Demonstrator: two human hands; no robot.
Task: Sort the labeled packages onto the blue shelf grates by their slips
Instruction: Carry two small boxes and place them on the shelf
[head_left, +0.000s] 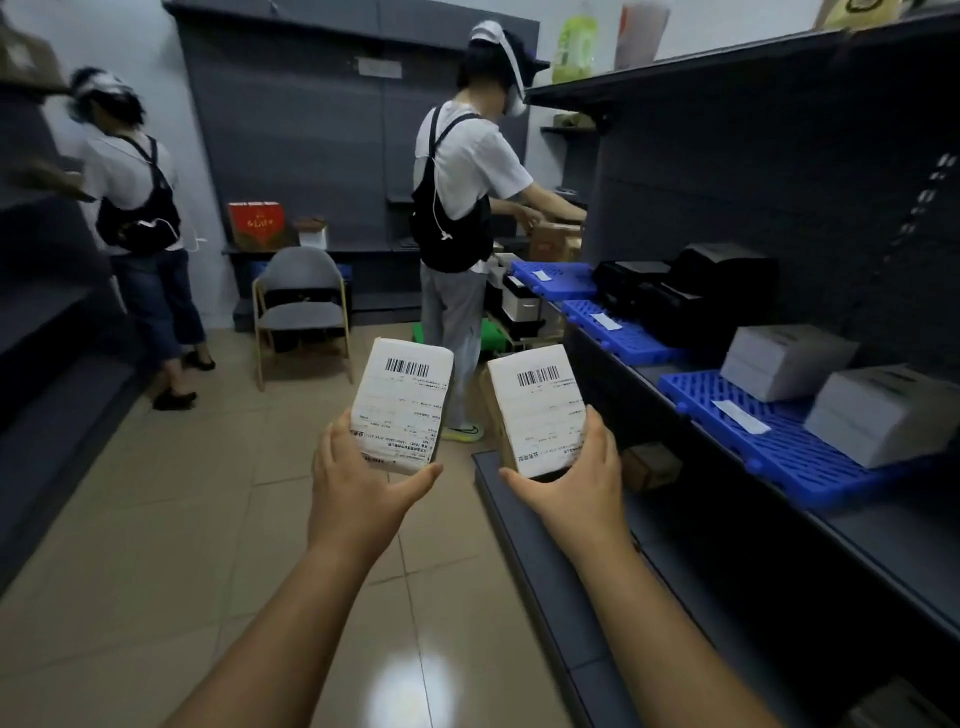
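My left hand (358, 483) holds a small white package (402, 402) upright, its barcode slip facing me. My right hand (576, 480) grips a second package (537, 408), brown cardboard with a white barcode slip on its face. Both are held up over the aisle floor. To the right, a dark shelf carries three blue grates: the nearest (769, 447) has a white slip and two grey boxes (878, 410), the middle one (618, 332) has a slip, the farthest (556, 278) too. Black packages (691, 291) sit behind the middle grate.
A person in a white shirt (462, 218) stands in the aisle by the far end of the shelf, handling cardboard boxes. Another person (140, 234) stands at the left shelving. A grey chair (304, 312) is against the back wall. A lower shelf edge (519, 545) juts out on my right.
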